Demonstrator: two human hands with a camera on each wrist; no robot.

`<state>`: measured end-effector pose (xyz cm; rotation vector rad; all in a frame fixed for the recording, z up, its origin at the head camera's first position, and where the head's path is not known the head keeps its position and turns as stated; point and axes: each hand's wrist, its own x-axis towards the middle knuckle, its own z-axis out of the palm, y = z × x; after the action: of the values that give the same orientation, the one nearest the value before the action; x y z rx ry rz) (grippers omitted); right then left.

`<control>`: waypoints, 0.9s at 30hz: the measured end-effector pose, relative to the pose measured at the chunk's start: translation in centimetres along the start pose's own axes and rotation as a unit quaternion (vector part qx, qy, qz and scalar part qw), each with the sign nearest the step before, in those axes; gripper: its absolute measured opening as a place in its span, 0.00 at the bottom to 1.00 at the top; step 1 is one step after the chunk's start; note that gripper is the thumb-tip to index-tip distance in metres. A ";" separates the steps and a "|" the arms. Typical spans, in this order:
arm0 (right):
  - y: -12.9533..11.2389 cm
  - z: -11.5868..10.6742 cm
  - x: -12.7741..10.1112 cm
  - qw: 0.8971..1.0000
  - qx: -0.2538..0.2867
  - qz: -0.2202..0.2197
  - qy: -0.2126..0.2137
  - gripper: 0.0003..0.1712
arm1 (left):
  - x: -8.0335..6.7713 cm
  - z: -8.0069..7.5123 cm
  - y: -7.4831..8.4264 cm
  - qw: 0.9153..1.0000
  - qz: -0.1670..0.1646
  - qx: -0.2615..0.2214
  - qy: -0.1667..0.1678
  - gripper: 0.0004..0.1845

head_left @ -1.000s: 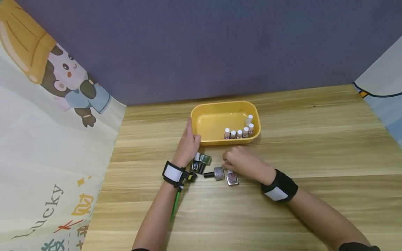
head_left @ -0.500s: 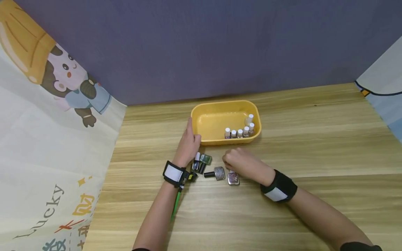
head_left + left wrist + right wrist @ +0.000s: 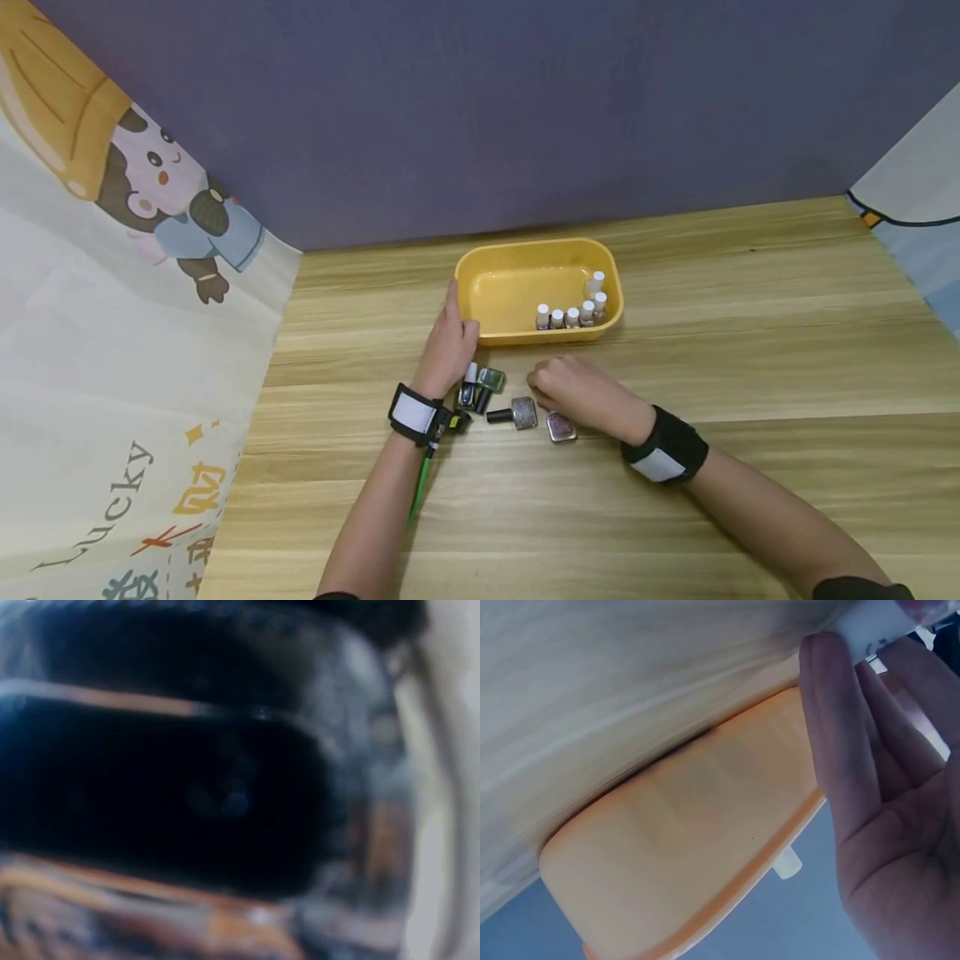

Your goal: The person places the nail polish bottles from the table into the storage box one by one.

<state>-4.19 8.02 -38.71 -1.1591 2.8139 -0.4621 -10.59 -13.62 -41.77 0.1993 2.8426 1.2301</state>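
My left hand (image 3: 447, 346) rests at the near left corner of a yellow plastic basket (image 3: 480, 336), index finger straight along its side. My right hand (image 3: 585, 392) pinches the white cap (image 3: 874, 630) of a nail polish bottle (image 3: 561, 427) with pinkish glitter; the bottle lies on the table. Beside it lies a silver-glitter nail polish bottle (image 3: 523, 413) with a black cap. Near my left wrist are a green nail polish bottle (image 3: 491, 381) and a dark nail polish bottle (image 3: 467, 395) with a white cap. The left wrist view is a blurred, dark close-up of something glassy.
Several white-capped nail polish bottles (image 3: 572, 318) stand along the basket's near and right walls. A purple-grey panel (image 3: 525, 125) rises behind the wooden table (image 3: 712, 333). Printed cloth (image 3: 135, 333) hangs at the left. A green cord (image 3: 420, 492) trails from the left wristband.
The pinkish glitter bottle has turned and slid slightly right, its cap now covered by my right hand in the head view. My left hand and the basket have stayed in place.
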 end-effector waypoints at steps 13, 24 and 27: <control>0.1 0.0 0.0 1.000 -0.001 0.000 -0.018 0.05 | 0.0 -0.1 0.1 1.000 -0.003 -0.002 -0.001 0.42; 0.2 0.0 -0.1 1.000 -0.003 -0.003 -0.012 0.04 | 0.0 0.0 0.0 1.000 -0.004 0.000 -0.003 0.42; 0.3 0.1 -0.1 1.000 -0.005 -0.006 -0.011 0.05 | 0.1 0.0 0.0 1.000 -0.006 0.001 -0.001 0.42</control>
<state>-4.28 8.25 -38.88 -1.1750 2.7959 -0.4348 -10.68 -13.58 -41.76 0.1821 2.8384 1.2237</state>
